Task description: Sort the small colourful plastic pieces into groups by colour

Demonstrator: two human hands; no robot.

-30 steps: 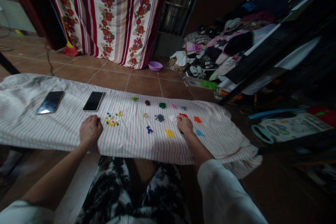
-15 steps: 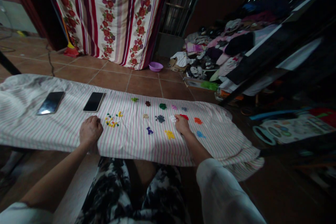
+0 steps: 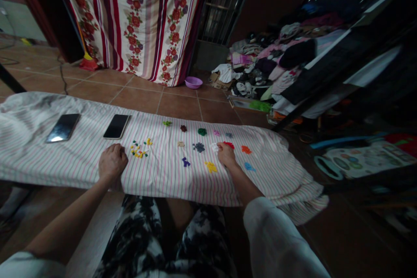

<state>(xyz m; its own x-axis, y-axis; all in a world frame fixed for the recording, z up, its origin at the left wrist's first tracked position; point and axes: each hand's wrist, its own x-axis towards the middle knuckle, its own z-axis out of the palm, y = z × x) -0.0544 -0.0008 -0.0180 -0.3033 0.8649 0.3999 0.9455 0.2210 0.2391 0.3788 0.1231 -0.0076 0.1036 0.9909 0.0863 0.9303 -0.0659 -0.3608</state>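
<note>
Over the white pile of small pieces point(image 3: 214, 147), my right hand point(image 3: 226, 155) is closed in a pinch, its fingertips touching the pile's right side. Whatever sits between those fingertips is too small to make out. Red pieces point(image 3: 230, 144) lie just behind that hand, partly covered by it. My left hand point(image 3: 113, 163) rests palm down on the striped cloth point(image 3: 156, 178), fingers loosely bent and nothing visible in them. Right of it lies a loose group of mixed yellow, green and white pieces point(image 3: 139, 154). Yellow pieces point(image 3: 210, 167) and dark grey pieces point(image 3: 198, 147) are close to my right hand.
Two phones, a black one point(image 3: 116, 126) and a shinier one point(image 3: 63, 128), lie at left. Orange pieces point(image 3: 246, 150), light blue pieces point(image 3: 249, 167), purple pieces point(image 3: 185, 162) and dark green pieces point(image 3: 202, 131) form separate piles. A purple basin point(image 3: 193, 82) stands on the floor beyond.
Almost nothing differs. Both hands keep their places, the right one still pinching at the white pile.
</note>
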